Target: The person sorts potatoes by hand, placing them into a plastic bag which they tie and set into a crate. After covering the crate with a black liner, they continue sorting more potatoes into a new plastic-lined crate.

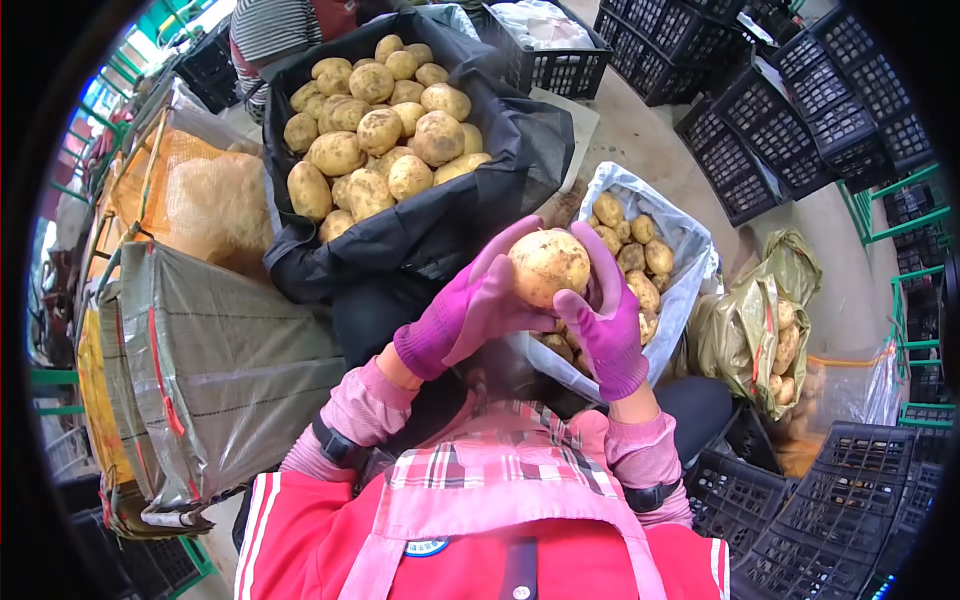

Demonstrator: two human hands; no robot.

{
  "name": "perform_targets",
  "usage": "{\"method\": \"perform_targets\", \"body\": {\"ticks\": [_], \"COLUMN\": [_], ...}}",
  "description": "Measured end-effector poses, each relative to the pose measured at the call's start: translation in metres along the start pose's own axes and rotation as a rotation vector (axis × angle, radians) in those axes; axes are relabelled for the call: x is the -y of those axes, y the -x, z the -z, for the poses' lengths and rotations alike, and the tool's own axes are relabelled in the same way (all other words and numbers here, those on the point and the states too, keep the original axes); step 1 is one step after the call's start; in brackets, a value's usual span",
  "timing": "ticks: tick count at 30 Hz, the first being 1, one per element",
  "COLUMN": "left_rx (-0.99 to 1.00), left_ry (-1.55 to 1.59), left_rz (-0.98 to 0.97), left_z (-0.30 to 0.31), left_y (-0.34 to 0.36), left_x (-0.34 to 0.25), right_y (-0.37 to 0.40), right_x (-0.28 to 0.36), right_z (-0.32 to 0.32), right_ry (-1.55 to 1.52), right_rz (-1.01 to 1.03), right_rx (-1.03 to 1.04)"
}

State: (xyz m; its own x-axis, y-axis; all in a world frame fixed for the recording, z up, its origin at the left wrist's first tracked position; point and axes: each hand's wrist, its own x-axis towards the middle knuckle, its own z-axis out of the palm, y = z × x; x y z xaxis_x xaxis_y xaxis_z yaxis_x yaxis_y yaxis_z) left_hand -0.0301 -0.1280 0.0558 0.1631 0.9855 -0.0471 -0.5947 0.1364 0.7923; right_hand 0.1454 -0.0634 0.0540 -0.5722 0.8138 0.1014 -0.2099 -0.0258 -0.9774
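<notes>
Potato (pixel 549 268), roundish, dirt-flecked, between gloved hands (pixel 482 300) (pixel 606 322)

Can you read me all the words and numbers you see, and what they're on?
No word, brand or number can be read for sure.
Round blue-and-white badge on the bright red cloth garment: small marks, maybe lettering, too small and blurred to read.

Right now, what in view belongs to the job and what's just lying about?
Likely in use:
- left hand
- right hand
- held potato
- black-lined bin
- white-lined crate

Seemingly idle:
- stacked crates
- olive sack
- orange mesh bag
</notes>
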Motion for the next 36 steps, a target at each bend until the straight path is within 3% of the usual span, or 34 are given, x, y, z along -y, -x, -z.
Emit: {"method": "perform_targets", "body": {"ticks": [3, 5, 7, 8, 10, 11, 14, 15, 18, 20, 24, 28, 32, 36], "left_rx": [0.03, 0.0, 0.091, 0.036, 0.072, 0.096, 0.192, 0.189, 0.181, 0.064, -0.335, -0.799, -0.924, -0.97], "left_ry": [0.094, -0.273, 0.113, 0.031, -0.154, 0.013, -0.363, -0.316, -0.337, -0.432, -0.733, -1.407, -1.712, -1.838], "left_rz": [-0.075, -0.084, -0.077, -0.026, -0.117, -0.069, -0.271, -0.249, -0.245, -0.248, -0.573, -0.605, -0.356, -0.298], "left_z": [0.0, 0.004, 0.006, 0.004, 0.005, 0.009, 0.015, 0.015, 0.02, 0.023, 0.056, 0.157, 0.238, 0.253], "left_y": [-0.001, -0.003, -0.002, 0.001, 0.002, 0.003, 0.001, 0.003, 0.005, 0.012, 0.016, 0.009, -0.008, -0.014], "left_x": [0.008, 0.014, 0.015, 0.009, 0.009, 0.015, 0.017, 0.018, 0.012, -0.007, -0.089, -0.175, -0.209, -0.225], "right_y": [-0.003, -0.002, 0.001, -0.004, -0.005, -0.005, -0.006, -0.008, -0.003, -0.006, -0.001, 0.007, 0.007, 0.004], "right_x": [0.004, 0.004, 0.01, 0.012, 0.014, 0.01, 0.008, 0.005, -0.001, -0.01, -0.036, -0.045, -0.043, -0.049], "right_z": [-0.002, -0.004, -0.002, -0.004, -0.009, -0.007, 0.002, 0.001, 0.006, 0.007, 0.043, 0.06, 0.055, 0.054], "right_ry": [0.036, 0.151, 0.287, 0.339, 0.37, 0.373, 0.505, 0.464, 0.42, 0.335, 0.293, 0.299, 0.298, 0.299], "right_rz": [0.034, 0.103, 0.037, 0.022, 0.002, 0.018, -0.08, -0.018, -0.16, -0.178, -0.226, -0.242, -0.262, -0.255], "right_rx": [-0.002, -0.027, -0.111, -0.121, -0.136, -0.145, -0.178, -0.163, -0.169, -0.254, -0.349, -0.4, -0.421, -0.418]}}
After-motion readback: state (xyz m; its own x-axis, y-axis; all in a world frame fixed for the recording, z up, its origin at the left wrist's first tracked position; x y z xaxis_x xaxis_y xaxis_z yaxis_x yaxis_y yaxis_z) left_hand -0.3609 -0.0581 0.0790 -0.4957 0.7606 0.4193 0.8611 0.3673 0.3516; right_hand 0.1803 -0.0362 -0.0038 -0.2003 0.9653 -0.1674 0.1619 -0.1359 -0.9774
